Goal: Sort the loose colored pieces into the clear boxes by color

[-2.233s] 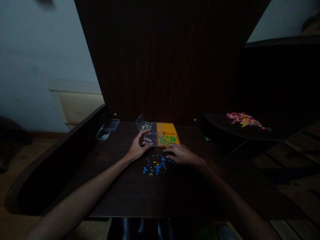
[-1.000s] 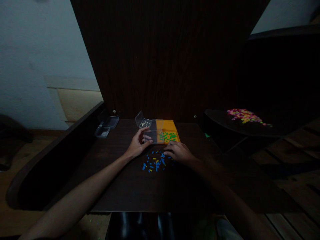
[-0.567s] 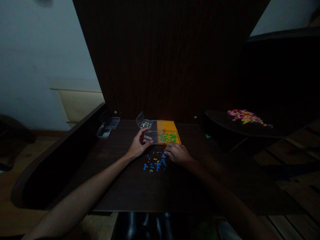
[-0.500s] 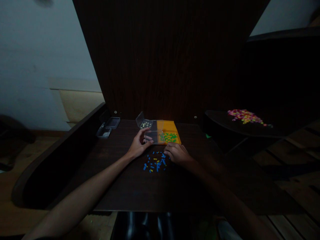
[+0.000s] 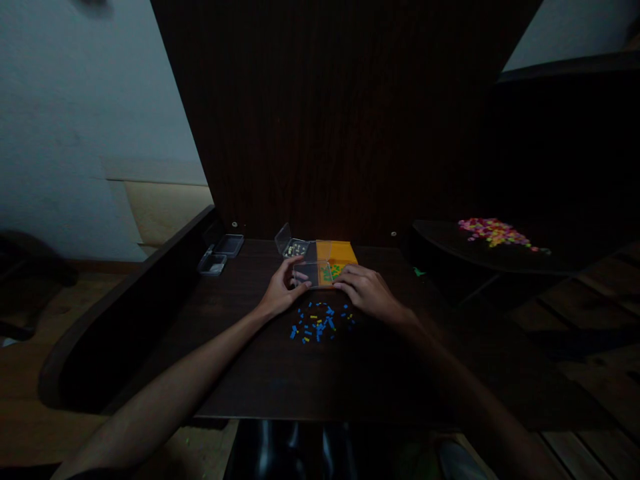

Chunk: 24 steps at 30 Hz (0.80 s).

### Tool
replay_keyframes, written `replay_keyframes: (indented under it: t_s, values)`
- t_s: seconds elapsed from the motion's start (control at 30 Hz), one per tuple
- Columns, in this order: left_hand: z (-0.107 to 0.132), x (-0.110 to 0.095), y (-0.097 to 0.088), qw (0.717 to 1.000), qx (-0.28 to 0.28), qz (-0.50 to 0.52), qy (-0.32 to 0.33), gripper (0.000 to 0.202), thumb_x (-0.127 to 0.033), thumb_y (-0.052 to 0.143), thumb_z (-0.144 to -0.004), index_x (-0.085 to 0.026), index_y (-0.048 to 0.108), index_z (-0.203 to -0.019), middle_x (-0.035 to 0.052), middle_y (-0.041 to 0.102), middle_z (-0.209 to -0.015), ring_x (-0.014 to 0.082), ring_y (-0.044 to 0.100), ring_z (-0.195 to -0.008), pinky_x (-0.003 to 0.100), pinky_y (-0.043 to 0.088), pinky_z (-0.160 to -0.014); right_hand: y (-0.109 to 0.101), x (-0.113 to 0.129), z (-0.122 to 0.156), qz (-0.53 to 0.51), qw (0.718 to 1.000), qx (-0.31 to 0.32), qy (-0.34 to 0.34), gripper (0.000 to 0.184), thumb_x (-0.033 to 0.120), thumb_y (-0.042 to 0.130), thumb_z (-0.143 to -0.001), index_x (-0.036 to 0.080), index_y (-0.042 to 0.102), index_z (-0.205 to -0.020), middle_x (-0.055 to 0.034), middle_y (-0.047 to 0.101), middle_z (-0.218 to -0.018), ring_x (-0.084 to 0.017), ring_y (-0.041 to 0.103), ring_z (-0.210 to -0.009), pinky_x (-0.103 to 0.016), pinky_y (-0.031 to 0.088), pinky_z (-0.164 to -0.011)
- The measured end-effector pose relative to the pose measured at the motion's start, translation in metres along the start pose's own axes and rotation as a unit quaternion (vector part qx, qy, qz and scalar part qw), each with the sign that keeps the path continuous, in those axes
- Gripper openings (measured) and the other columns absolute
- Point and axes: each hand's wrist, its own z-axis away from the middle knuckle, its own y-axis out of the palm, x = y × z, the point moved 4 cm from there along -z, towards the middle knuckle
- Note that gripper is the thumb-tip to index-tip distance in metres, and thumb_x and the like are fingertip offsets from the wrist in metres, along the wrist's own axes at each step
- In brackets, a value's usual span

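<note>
My left hand (image 5: 281, 291) grips the left end of a clear plastic box (image 5: 311, 272), fingers behind it and thumb in front. The box has its lid raised and overlaps the left part of a yellow-orange tray (image 5: 343, 251). Small green pieces (image 5: 336, 269) lie on the tray, partly covered by my right hand (image 5: 367, 292). That hand's fingers are pinched together at the front of the tray, by the box's right end; whatever they hold is hidden. Small blue pieces (image 5: 320, 328), with a few yellow ones among them, are scattered on the dark table just below both hands.
Behind my left hand stands an open clear box (image 5: 296, 249) of pale pieces. Another open clear box (image 5: 214, 265) sits at the table's left. Pink and yellow beads (image 5: 495, 231) are heaped on a dark surface at right. A tall dark panel (image 5: 345, 133) rises behind.
My right hand has moved up and slightly right, from the blue pieces to the tray's front, and now covers some green pieces. My left hand keeps its hold on the box.
</note>
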Motion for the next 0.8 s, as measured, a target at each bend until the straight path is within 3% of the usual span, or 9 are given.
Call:
replay_keyframes:
  t_s: [0.13,0.3,0.4,0.57,0.8]
  values:
    - [0.003,-0.001,0.003,1.0,0.01,0.005,-0.002,0.064,-0.026,0.077,-0.069,-0.02,0.048,-0.126,0.0114,0.054,-0.123,0.0132,0.061,-0.087,0.023,0.051,-0.069,-0.011,0.013,-0.026,0.006,1.0,0.0,-0.024,0.022,0.023,0.049,-0.094,0.017,0.07,-0.094,-0.0076,0.065,-0.095,-0.018,0.058,-0.089,-0.029,0.043,-0.079]
    - [0.007,-0.001,0.007,0.998,0.03,0.044,-0.015,0.067,-0.027,0.079,-0.069,-0.018,0.047,-0.127,0.0111,0.059,-0.113,0.0141,0.062,-0.087,0.027,0.052,-0.074,0.012,0.027,-0.049,0.067,0.993,0.085,-0.037,0.02,0.021,0.052,-0.091,0.016,0.07,-0.098,-0.0112,0.065,-0.104,-0.022,0.059,-0.095,-0.031,0.044,-0.078]
    - [0.007,0.0,0.007,0.997,0.036,0.064,-0.023,0.068,-0.027,0.08,-0.067,-0.019,0.047,-0.126,0.0109,0.059,-0.113,0.0133,0.063,-0.085,0.028,0.052,-0.077,0.02,0.029,-0.053,0.083,0.99,0.111,-0.025,0.02,0.021,0.051,-0.091,0.015,0.07,-0.098,-0.0119,0.065,-0.105,-0.024,0.06,-0.096,-0.031,0.044,-0.078]
    - [0.007,0.001,0.007,0.995,0.032,0.091,-0.04,0.068,-0.026,0.081,-0.065,-0.02,0.048,-0.124,0.0113,0.056,-0.12,0.0115,0.063,-0.083,0.029,0.053,-0.077,0.016,0.028,-0.052,0.086,0.988,0.127,-0.028,0.022,0.024,0.051,-0.092,0.018,0.07,-0.102,-0.0113,0.066,-0.107,-0.023,0.06,-0.099,-0.03,0.044,-0.079]
    - [0.006,0.002,0.008,0.995,0.038,0.083,-0.046,0.067,-0.026,0.081,-0.065,-0.019,0.049,-0.124,0.0105,0.058,-0.118,0.0103,0.062,-0.081,0.028,0.053,-0.077,0.015,0.021,-0.049,0.052,0.99,0.123,-0.035,0.021,0.025,0.057,-0.089,0.021,0.07,-0.106,-0.0084,0.067,-0.107,-0.022,0.06,-0.099,-0.029,0.044,-0.08]
